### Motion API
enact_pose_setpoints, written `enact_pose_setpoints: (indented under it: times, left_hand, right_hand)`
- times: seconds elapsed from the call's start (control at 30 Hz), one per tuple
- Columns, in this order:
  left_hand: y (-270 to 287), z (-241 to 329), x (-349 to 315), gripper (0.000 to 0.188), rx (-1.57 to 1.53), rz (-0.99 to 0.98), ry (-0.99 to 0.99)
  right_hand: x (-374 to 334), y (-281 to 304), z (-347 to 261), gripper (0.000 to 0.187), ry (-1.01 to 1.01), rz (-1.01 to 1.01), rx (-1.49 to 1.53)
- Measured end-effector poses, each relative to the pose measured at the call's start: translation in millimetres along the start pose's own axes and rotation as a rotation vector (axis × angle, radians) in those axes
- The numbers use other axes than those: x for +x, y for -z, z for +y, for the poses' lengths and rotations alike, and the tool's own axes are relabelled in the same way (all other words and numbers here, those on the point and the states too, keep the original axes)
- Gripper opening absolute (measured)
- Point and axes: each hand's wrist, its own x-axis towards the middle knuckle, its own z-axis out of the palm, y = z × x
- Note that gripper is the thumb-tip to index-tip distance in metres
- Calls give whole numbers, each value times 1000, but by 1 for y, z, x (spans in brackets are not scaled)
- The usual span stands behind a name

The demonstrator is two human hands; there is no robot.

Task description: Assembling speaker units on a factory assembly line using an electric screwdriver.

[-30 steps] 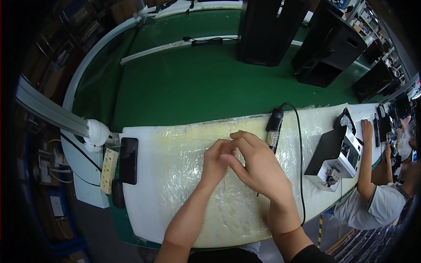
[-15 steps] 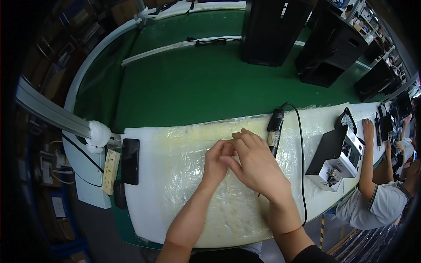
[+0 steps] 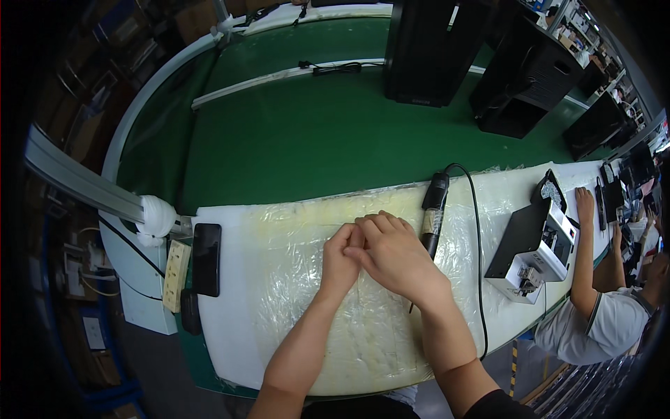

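Note:
Over the plastic-covered pad [image 3: 293, 328], my two hands meet in the middle. My left hand [image 3: 339, 264] is closed, its fingers curled. My right hand [image 3: 391, 253] lies bent over the left one's fingers, its thumb against them. Whatever they hold between them, if anything, is hidden. Just beyond my right hand lies a black corded electric screwdriver [image 3: 434, 209]. Its lower part runs behind that hand, and a thin bit pokes out below.
A dark phone [image 3: 206, 260] and a power strip [image 3: 177, 276] lie at the left. Toward the right are a black cable [image 3: 480, 272], a metal-and-black housing [image 3: 532, 253] and a co-worker's arm [image 3: 586, 244]. Large black speaker cabinets [image 3: 436, 56] stand on the green surface [image 3: 300, 146] behind.
My right hand has drawn slightly left and closed more over my left hand, its fingers now bent together. My left hand has barely moved.

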Motion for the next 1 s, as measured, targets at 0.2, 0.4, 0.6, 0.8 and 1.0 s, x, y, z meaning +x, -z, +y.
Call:
enact_pose_setpoints:
  times: [0.2, 0.4, 0.6, 0.8, 1.0]
  left_hand:
    - [-2, -10, -1, 14, -127, -8, -40]
    - [-3, -9, -2, 9, -163, -49, -36]
    - [-2, 1, -1, 16, -249, -13, 45]
    - [-2, 1, -2, 17, -91, 2, 9]
    - [-1, 4, -1, 13, 56, 9, -9]
  right_hand:
    - [1, 20, -13, 38, -67, -90, 20]
    - [-14, 33, -22, 40, -6, 10, -117]
    - [-13, 43, -24, 40, 25, -8, 24]
    - [-3, 13, -7, 43, -69, -42, 13]
    - [0, 4, -1, 42, -52, -59, -4]
